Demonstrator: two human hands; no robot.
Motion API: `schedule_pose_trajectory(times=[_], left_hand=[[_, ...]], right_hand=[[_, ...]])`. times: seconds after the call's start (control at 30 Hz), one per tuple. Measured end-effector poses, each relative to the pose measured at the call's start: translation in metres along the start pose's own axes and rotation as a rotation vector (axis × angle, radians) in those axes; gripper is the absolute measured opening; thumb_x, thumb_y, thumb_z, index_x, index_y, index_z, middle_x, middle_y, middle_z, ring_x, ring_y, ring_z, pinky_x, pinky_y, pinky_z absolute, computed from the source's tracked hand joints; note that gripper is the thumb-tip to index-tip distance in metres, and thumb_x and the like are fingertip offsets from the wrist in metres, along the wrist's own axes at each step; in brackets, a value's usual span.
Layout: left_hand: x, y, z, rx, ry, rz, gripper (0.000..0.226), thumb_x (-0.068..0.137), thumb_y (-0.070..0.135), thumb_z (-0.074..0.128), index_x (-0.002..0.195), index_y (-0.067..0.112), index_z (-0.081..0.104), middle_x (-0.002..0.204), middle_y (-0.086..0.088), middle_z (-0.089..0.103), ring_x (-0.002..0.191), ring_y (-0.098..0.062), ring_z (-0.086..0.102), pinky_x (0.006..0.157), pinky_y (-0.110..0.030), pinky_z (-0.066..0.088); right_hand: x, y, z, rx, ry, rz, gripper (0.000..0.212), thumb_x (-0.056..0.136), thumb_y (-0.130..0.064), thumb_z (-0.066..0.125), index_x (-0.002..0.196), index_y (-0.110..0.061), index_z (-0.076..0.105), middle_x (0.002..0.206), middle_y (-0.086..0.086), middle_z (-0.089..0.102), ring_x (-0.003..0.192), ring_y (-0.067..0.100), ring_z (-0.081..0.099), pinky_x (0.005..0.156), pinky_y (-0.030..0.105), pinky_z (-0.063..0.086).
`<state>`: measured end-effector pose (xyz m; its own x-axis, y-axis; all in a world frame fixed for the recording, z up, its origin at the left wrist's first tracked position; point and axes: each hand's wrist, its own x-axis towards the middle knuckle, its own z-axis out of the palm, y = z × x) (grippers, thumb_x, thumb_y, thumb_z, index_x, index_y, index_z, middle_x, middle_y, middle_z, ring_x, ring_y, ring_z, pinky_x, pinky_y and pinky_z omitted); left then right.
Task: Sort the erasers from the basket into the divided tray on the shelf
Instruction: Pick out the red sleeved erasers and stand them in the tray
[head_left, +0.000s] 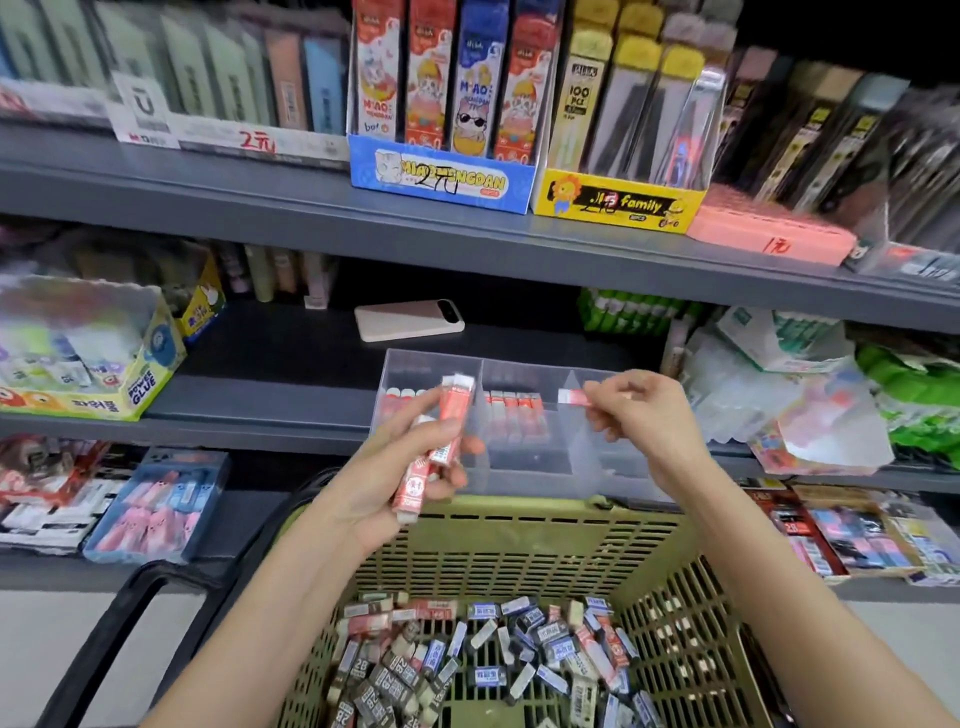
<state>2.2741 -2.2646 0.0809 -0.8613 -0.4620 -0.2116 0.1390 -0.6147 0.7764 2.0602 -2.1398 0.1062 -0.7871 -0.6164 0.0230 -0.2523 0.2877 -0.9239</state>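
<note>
A clear divided tray sits on the middle shelf, with red erasers standing in its left and middle compartments. My left hand grips a bunch of long red erasers in front of the tray's left side. My right hand pinches a single red and white eraser above the tray's right compartments. Below, an olive plastic basket holds several loose erasers in red, blue and black 2B sleeves.
A pink phone lies on the shelf behind the tray. A glue box stands to the left, and plastic-bagged goods crowd the right. The basket's black handle hangs at lower left. Display boxes line the upper shelf.
</note>
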Motion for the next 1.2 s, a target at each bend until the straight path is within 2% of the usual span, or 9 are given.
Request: schedule_pose_trajectory(times=[0.17, 0.33, 0.43, 0.63, 0.73, 0.83, 1.0, 1.07, 1.2], left_hand=[[0.011, 0.007, -0.003, -0.020, 0.059, 0.055, 0.056, 0.063, 0.019, 0.071, 0.116, 0.018, 0.057, 0.075, -0.014, 0.069, 0.046, -0.017, 0.054, 0.035, -0.017, 0.037], [0.011, 0.003, -0.010, -0.024, 0.087, 0.054, 0.053, 0.064, 0.019, 0.070, 0.115, 0.014, 0.059, 0.076, -0.013, 0.069, 0.046, -0.017, 0.053, 0.035, -0.018, 0.037], [0.010, 0.001, -0.011, -0.024, 0.074, 0.067, 0.054, 0.063, 0.022, 0.070, 0.115, 0.012, 0.058, 0.075, -0.013, 0.068, 0.044, -0.017, 0.052, 0.034, -0.017, 0.035], [0.007, 0.001, -0.011, -0.032, 0.052, 0.071, 0.047, 0.068, 0.017, 0.065, 0.114, 0.014, 0.059, 0.074, -0.014, 0.068, 0.045, -0.018, 0.053, 0.036, -0.017, 0.036], [0.005, 0.000, -0.011, -0.019, 0.060, 0.058, 0.049, 0.066, 0.019, 0.068, 0.114, 0.017, 0.060, 0.077, -0.015, 0.069, 0.048, -0.019, 0.055, 0.043, -0.019, 0.037], [0.003, 0.000, -0.011, -0.012, 0.069, 0.047, 0.049, 0.064, 0.021, 0.070, 0.112, 0.019, 0.062, 0.080, -0.016, 0.069, 0.049, -0.020, 0.056, 0.043, -0.019, 0.038], [0.002, 0.001, -0.010, -0.039, 0.070, 0.041, 0.049, 0.064, 0.021, 0.074, 0.112, 0.018, 0.063, 0.081, -0.018, 0.070, 0.048, -0.020, 0.056, 0.039, -0.018, 0.039], [0.000, 0.002, -0.009, -0.036, 0.050, 0.044, 0.042, 0.064, 0.021, 0.081, 0.105, 0.021, 0.068, 0.079, -0.016, 0.069, 0.049, -0.019, 0.055, 0.039, -0.018, 0.038], [-0.002, 0.001, -0.010, -0.037, 0.058, 0.048, 0.038, 0.072, 0.019, 0.078, 0.109, 0.022, 0.068, 0.075, -0.012, 0.064, 0.051, -0.016, 0.055, 0.044, -0.019, 0.045]], right_hand=[[0.033, 0.008, 0.006, -0.545, 0.126, -0.103, 0.037, 0.069, -0.045, 0.078, 0.062, -0.011, 0.063, 0.060, 0.000, 0.064, 0.064, 0.020, 0.060, 0.064, 0.030, 0.044], [0.056, 0.007, 0.026, -0.903, 0.078, -0.236, 0.040, 0.075, -0.034, 0.069, 0.051, -0.015, 0.044, 0.056, -0.001, 0.053, 0.067, 0.025, 0.050, 0.058, 0.027, 0.031], [0.068, 0.008, 0.035, -1.124, 0.077, -0.346, 0.017, 0.077, -0.032, 0.064, 0.070, -0.016, 0.063, 0.079, 0.002, 0.066, 0.088, 0.022, 0.056, 0.060, 0.024, 0.031], [0.073, 0.017, 0.045, -1.352, -0.016, -0.403, 0.023, 0.076, -0.041, 0.063, 0.068, -0.020, 0.066, 0.072, -0.002, 0.062, 0.089, 0.019, 0.056, 0.061, 0.023, 0.031], [0.075, 0.021, 0.039, -1.324, -0.121, -0.289, 0.053, 0.081, -0.058, 0.054, 0.048, -0.019, 0.047, 0.057, -0.007, 0.047, 0.078, 0.019, 0.057, 0.067, 0.025, 0.031], [0.079, 0.021, 0.029, -1.296, -0.240, -0.224, 0.050, 0.089, -0.056, 0.043, 0.060, -0.020, 0.060, 0.071, -0.004, 0.055, 0.094, 0.020, 0.055, 0.097, 0.036, 0.028], [0.058, 0.006, 0.029, -1.158, -0.142, -0.284, 0.043, 0.096, -0.044, 0.041, 0.081, -0.020, 0.074, 0.089, 0.001, 0.071, 0.102, 0.023, 0.054, 0.106, 0.040, 0.021], [0.038, -0.008, 0.035, -0.841, -0.151, -0.341, 0.041, 0.095, -0.040, 0.045, 0.079, -0.015, 0.073, 0.083, 0.004, 0.072, 0.091, 0.026, 0.060, 0.099, 0.039, 0.036], [-0.018, -0.043, 0.061, -0.157, -0.481, -0.225, 0.014, 0.089, -0.033, 0.059, 0.091, -0.024, 0.070, 0.085, -0.001, 0.072, 0.088, 0.014, 0.066, 0.083, 0.029, 0.048]])
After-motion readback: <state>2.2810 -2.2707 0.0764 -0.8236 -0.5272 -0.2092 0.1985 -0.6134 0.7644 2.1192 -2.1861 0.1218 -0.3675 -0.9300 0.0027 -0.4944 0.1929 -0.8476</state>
